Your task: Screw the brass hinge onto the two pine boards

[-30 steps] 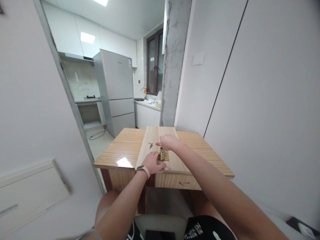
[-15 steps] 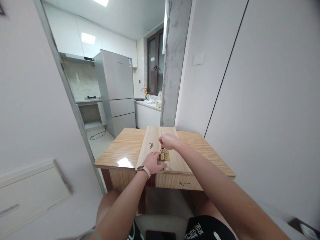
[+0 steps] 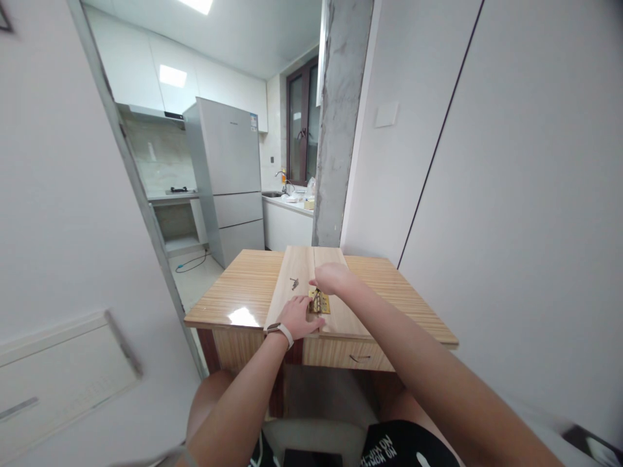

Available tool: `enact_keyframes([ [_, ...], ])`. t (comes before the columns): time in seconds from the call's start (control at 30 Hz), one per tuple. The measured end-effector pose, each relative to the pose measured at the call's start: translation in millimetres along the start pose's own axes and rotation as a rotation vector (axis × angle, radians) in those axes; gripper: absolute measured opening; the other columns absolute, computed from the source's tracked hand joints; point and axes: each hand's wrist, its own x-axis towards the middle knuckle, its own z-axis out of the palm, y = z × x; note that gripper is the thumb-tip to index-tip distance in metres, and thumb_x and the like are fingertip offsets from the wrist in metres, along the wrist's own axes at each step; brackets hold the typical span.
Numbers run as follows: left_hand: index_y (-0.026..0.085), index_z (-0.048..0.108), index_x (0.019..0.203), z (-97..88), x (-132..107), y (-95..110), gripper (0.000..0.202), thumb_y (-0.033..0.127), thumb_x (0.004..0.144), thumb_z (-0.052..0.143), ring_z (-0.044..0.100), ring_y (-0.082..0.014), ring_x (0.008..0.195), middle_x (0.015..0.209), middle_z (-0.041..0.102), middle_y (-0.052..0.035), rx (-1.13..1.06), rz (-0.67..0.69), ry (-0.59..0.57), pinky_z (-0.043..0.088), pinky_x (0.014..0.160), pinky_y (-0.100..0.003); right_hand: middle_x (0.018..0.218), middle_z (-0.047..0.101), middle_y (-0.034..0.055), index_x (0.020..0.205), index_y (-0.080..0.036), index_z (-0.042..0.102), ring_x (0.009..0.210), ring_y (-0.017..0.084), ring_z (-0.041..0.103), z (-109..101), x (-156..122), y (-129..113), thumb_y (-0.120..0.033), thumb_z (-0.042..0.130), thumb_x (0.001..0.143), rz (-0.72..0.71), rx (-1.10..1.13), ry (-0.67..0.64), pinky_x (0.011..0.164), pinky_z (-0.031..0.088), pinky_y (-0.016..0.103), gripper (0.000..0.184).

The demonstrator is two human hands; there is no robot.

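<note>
A brass hinge (image 3: 319,301) lies across the seam between two pale wooden boards (image 3: 296,266), (image 3: 357,312) on the table. My left hand (image 3: 298,318), with a watch on its wrist, rests flat on the boards at the hinge's near left side. Its fingers are spread and its fingertips touch the hinge's edge. Just above the far end of the hinge, my right hand (image 3: 333,279) is closed in a pinch, knuckles up. What it pinches is hidden or too small to name. A small pile of dark screws (image 3: 294,284) lies on the left board.
The boards sit on a wood-grain table (image 3: 233,285) with a drawer handle (image 3: 360,358) at its front. A white wall (image 3: 511,194) stands close on the right. Beyond the doorway are a grey fridge (image 3: 236,155) and a kitchen counter (image 3: 292,202).
My right hand has turned at the wrist and shifted slightly to the right, its fingers still at the hinge's far end. My left hand has stayed in place.
</note>
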Motion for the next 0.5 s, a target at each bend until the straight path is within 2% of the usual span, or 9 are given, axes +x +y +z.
enact_keyframes([
  [0.17, 0.023, 0.061, 0.124, -0.5, 0, 0, 0.062, 0.066, 0.080, 0.068, 0.058, -0.0332, 0.120, 0.124, 0.066, -0.0119, 0.009, 0.002, -0.001, 0.044, 0.105, -0.045, 0.113, 0.074, 0.0240, 0.115, -0.011, 0.077, 0.108, 0.030, 0.072, -7, -1, -7, -0.047, 0.065, 0.095, -0.014, -0.039, -0.027, 0.087, 0.052, 0.032, 0.043],
  [0.33, 0.022, 0.061, 0.123, -1.6, -1, 2, 0.062, 0.066, 0.080, 0.068, 0.058, -0.0331, 0.120, 0.125, 0.066, -0.0123, 0.010, -0.004, -0.007, 0.044, 0.105, -0.045, 0.110, 0.075, 0.0234, 0.113, -0.010, 0.077, 0.103, 0.030, 0.073, -10, -5, -9, -0.039, 0.069, 0.092, -0.050, -0.064, 0.007, 0.080, 0.053, 0.030, 0.037],
  [0.5, 0.023, 0.060, 0.126, -1.1, -1, 2, 0.063, 0.065, 0.080, 0.068, 0.057, -0.0321, 0.121, 0.127, 0.065, -0.0111, 0.020, -0.010, -0.008, 0.044, 0.105, -0.044, 0.107, 0.077, 0.0151, 0.106, -0.016, 0.078, 0.098, 0.026, 0.073, -2, 5, 5, -0.026, 0.078, 0.082, -0.143, -0.086, 0.035, 0.074, 0.049, 0.027, 0.026],
])
